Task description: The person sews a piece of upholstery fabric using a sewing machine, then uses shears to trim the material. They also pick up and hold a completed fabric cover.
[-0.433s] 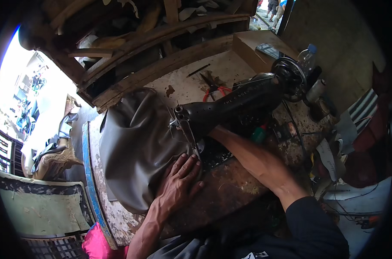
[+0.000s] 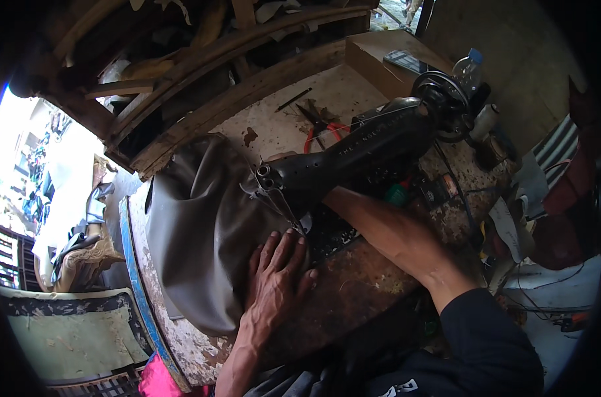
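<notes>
The worn table was the biggest thing, with patchy paint and a blue edge on its left. A big gray-brown sheet lay in soft folds on the left part of it, and reached the needle end of the sewing machine. That machine was black and stood right of the sheet, with a round wheel at its right end. A brown cardboard box sat at the far side. The right forearm went under the machine's long arm. The right hand was mostly hidden there, so I could not tell how open it was or what it held. The left hand lay flat and open on the sheet, fingers near the needle end, gripping nothing. A clear bottle with a blue cap stood near the wheel. Red-handled pliers lay past the machine, and a thin black stick lay farther off.
</notes>
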Motion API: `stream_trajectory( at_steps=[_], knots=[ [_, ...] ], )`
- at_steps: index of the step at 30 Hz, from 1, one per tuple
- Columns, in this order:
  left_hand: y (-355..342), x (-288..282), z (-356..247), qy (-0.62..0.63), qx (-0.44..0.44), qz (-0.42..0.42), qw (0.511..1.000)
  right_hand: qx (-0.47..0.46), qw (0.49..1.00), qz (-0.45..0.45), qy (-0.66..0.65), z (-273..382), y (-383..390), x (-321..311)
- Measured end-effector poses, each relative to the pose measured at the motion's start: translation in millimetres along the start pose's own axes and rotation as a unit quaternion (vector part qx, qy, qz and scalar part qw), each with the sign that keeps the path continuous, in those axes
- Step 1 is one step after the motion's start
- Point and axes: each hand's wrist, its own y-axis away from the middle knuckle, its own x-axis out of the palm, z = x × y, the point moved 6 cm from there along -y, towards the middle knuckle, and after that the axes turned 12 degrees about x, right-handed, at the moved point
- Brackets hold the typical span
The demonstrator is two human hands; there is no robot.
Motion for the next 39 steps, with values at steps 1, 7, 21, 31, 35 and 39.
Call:
stream_trajectory(
  at_steps=[1, 7, 21, 31, 35, 39],
  knots=[
    [-2.1, 0.4, -1.4, 0.005, -0.001, -0.011, 1.0, 0.02, 1.0, 0.003, -0.007, -10.9, -2.0, -4.0],
    [-4.2, 1.4, 1.7, 0.01, -0.004, -0.048, 0.999, 0.013, 0.992, -0.018, 0.127, -58.1, -10.6, -21.3],
    [-6.6, -2.4, 7.8, 0.003, -0.021, -0.165, 0.986, -0.047, 0.982, -0.102, 0.155, 19.3, 29.8, -5.6],
    [-3.5, -9.7, 24.4, 0.05, -0.159, -0.15, 0.975, 0.383, 0.894, -0.208, 0.101, 82.3, 163.3, 58.8],
    [-1.3, -7.4, 40.5, 0.206, -0.204, -0.143, 0.946, 0.444, 0.871, -0.203, -0.065, 64.5, 163.1, 86.4],
    [2.1, 1.4, 50.7, 0.296, -0.208, -0.179, 0.915, 0.422, 0.88, -0.217, -0.025, 59.7, 158.9, 89.9]
  ],
)
